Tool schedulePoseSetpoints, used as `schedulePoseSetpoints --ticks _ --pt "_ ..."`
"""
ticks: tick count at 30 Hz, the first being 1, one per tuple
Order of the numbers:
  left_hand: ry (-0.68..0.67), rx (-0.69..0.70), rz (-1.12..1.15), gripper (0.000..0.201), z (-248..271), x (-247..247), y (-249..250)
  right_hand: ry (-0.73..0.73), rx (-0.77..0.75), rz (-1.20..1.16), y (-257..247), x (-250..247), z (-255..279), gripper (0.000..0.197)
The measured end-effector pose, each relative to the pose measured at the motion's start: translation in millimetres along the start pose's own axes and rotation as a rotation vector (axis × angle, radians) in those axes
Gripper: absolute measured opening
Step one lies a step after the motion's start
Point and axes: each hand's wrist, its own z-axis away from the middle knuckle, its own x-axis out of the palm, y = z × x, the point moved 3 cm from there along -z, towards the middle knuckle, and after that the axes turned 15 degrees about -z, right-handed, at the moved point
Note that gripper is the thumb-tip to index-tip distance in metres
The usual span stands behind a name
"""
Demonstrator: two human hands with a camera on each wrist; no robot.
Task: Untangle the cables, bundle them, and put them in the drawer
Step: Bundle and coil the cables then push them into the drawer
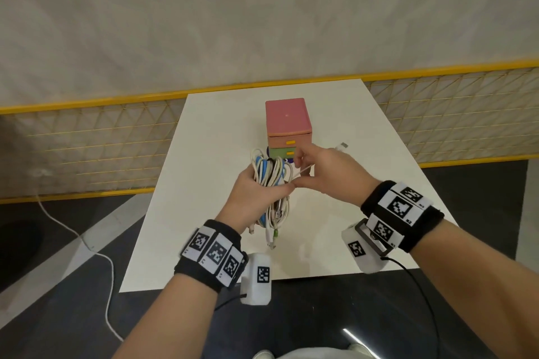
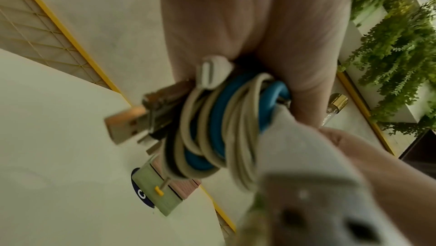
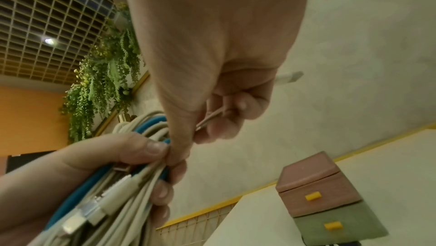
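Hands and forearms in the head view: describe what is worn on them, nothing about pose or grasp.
Both forearms are bare, no sleeves. The left hand and right hand wear no gloves. Each wrist carries a black fabric wristband set with white square tags printed with black-and-white fiducial markers. A white boxy camera module bearing its own marker hangs under each wrist, and a thin black cable trails from it.

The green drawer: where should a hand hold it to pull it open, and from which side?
Pinch the yellow handle on the green drawer, coming from the front, the person's side. It is the only part that sticks out; the face around it is flat. Both hands are busy with cables now.
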Motion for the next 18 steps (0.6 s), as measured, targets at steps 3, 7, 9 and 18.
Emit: schedulePoseSetpoints --ticks 3,7,9,18 --pt "-0.005 0.006 0.014 0.032 0.7 1.0 1.4 -0.010 0.041 -0.064 3.4 -0.9 4.0 0.029" --pt "0.009 0.060 -0.005 0.033 -0.4 5.2 7.6 -0.097 0.045 0.089 11.2 -2.2 7.6 0.032" --pt "0.040 0.053 -0.010 0.032 -2.3 6.0 7.0 -0.070 -0.002 0.239 17.9 -7.1 9.9 0.027" --pt "0.018 0.079 -0.022 0.026 -11.2 10.3 5.5 0.234 0.305 -0.544 38.0 -5.6 10.2 0.011"
